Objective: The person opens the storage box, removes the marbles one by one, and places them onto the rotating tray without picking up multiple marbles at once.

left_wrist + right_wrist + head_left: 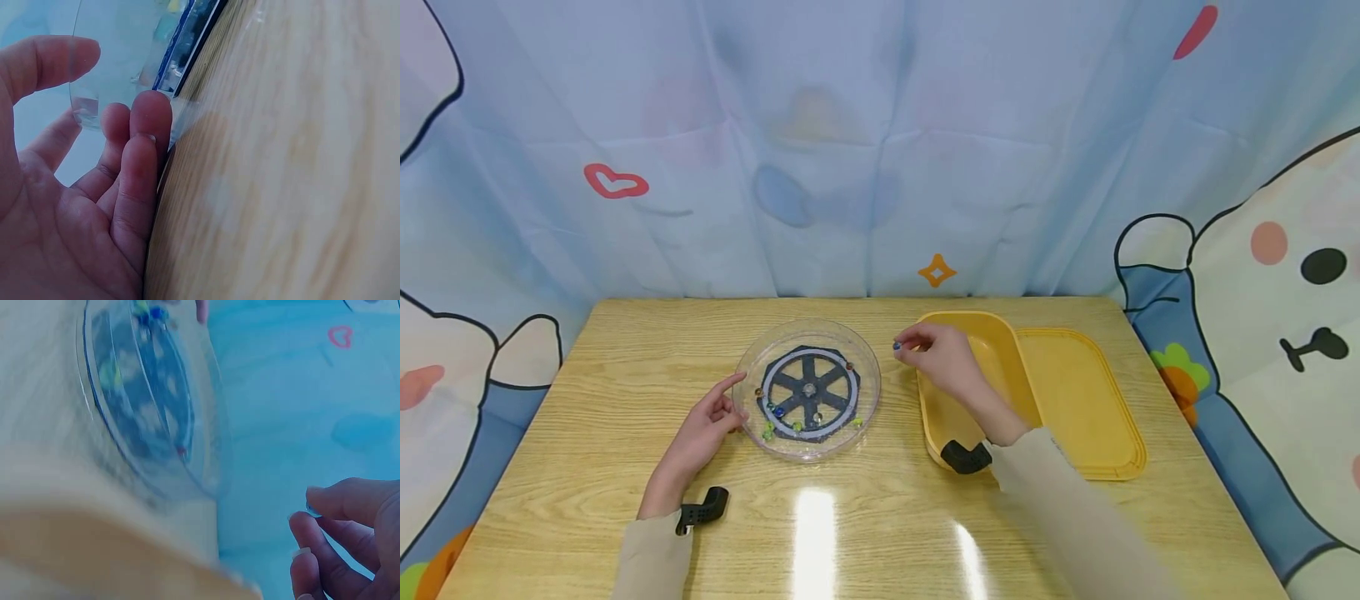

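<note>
My left hand (703, 429) holds the left side of a clear round dish (871, 358), its fingers curled about the wall in the left wrist view. Several small glass marbles lie in the dish, among them a blue marble (778, 412), a red marble (849, 366) and a green marble (767, 433). A dark wheel-shaped pattern with a pale ring shows through the dish. To the right of it, my right hand (942, 357) pinches a small blue marble (897, 346) between thumb and fingertips, raised beside the yellow bin (981, 321).
The bin stands under my right forearm, which hides part of its inside. A flat yellow lid (1078, 400) lies against its right side. The wooden table (647, 350) ends at a blue patterned curtain (835, 208) at the back.
</note>
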Tool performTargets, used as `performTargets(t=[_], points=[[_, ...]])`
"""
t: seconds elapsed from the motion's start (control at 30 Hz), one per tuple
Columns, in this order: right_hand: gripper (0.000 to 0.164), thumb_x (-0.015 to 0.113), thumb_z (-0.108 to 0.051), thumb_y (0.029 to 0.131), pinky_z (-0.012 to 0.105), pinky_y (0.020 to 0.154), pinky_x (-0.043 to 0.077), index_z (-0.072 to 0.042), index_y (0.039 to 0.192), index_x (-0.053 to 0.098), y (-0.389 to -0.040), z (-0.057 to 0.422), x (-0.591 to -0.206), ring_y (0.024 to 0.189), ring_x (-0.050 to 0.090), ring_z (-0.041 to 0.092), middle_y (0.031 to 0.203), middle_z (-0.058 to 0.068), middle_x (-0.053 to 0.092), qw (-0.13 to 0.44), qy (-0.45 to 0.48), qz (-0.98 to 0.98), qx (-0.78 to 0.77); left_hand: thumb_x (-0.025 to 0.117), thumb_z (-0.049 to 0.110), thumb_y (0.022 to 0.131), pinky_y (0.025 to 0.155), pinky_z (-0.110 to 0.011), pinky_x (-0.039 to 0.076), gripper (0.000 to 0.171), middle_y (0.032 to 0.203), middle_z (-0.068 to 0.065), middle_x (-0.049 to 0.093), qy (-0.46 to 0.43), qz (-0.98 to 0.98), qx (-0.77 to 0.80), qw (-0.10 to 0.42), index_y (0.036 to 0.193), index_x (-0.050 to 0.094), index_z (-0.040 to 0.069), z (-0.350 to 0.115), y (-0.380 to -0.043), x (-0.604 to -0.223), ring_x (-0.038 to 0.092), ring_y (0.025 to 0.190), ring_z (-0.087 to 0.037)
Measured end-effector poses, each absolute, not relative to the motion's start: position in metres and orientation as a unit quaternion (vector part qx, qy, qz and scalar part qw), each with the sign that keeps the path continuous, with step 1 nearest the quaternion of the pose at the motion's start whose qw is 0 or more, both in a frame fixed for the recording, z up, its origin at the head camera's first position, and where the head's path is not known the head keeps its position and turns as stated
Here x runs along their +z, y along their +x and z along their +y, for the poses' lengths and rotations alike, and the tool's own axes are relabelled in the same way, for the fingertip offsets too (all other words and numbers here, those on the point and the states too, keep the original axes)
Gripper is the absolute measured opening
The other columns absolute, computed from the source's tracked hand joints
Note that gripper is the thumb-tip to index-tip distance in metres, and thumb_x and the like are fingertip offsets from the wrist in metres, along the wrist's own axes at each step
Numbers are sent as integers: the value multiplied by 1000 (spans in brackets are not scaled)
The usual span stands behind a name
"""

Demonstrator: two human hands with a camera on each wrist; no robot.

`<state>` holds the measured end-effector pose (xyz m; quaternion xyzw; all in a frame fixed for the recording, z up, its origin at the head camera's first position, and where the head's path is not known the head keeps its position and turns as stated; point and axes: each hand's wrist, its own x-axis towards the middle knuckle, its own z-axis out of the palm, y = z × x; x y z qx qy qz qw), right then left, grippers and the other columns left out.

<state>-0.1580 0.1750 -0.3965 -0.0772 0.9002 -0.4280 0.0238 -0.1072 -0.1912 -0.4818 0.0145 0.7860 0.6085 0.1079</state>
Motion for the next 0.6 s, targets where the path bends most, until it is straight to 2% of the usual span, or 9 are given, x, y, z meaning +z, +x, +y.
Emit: performTargets(t=[0.27, 0.6], points=[[14, 75, -13, 88, 32, 68, 48, -9, 101, 75, -144, 139, -404, 78, 60, 17, 85, -2, 68, 46, -102, 893, -435, 60, 2, 95, 69, -27, 42, 63, 93, -8, 49, 3, 784, 612, 107, 153, 39, 12, -190, -108, -483, 52, 75, -16], [10, 74, -9, 89, 30, 64, 48, -9, 99, 74, -129, 116, -416, 74, 58, 14, 84, -3, 66, 75, -129, 876, -458, 59, 1, 95, 69, -28, 42, 62, 93, -10, 49, 9, 783, 612, 108, 153, 39, 14, -191, -108, -482, 53, 76, -16]])
